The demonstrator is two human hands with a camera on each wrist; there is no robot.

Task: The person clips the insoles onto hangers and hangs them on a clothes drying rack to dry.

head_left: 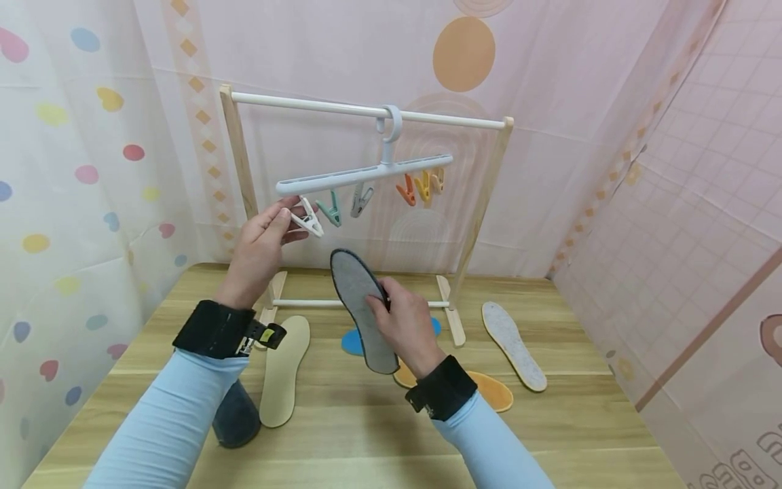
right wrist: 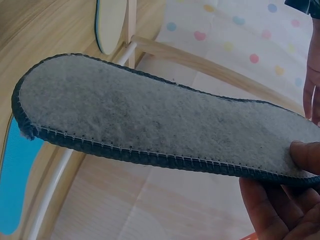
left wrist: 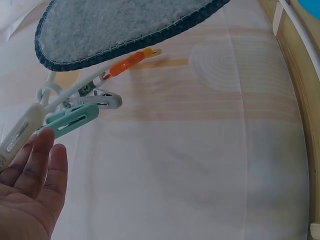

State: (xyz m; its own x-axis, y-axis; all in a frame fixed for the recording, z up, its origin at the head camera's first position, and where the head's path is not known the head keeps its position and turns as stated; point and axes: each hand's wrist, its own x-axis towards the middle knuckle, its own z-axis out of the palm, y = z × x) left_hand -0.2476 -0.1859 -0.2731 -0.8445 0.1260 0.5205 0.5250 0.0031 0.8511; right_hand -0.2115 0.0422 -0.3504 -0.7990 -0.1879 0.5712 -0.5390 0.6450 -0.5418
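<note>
My left hand (head_left: 259, 241) pinches the white clothes peg (head_left: 307, 219) at the left end of a pale blue hanger (head_left: 342, 179). In the left wrist view the fingers lie behind that peg, and the thumb is out of sight. Beside it hang a green peg (head_left: 330, 209) and a grey peg (head_left: 362, 200). My right hand (head_left: 408, 326) grips a grey felt insole (head_left: 357, 292) with dark stitched edging by its side, thumb on the felt face. The insole stands upright below the hanger, apart from the pegs; its edging shows closely in the right wrist view.
The hanger hooks over the white bar (head_left: 305, 102) of a wooden rack. Orange (head_left: 406, 190), yellow and tan pegs hang at its right. On the table (head_left: 342, 448) lie a cream insole (head_left: 286, 373), a dark insole (head_left: 235, 418), a speckled insole (head_left: 514, 346), and blue and orange ones.
</note>
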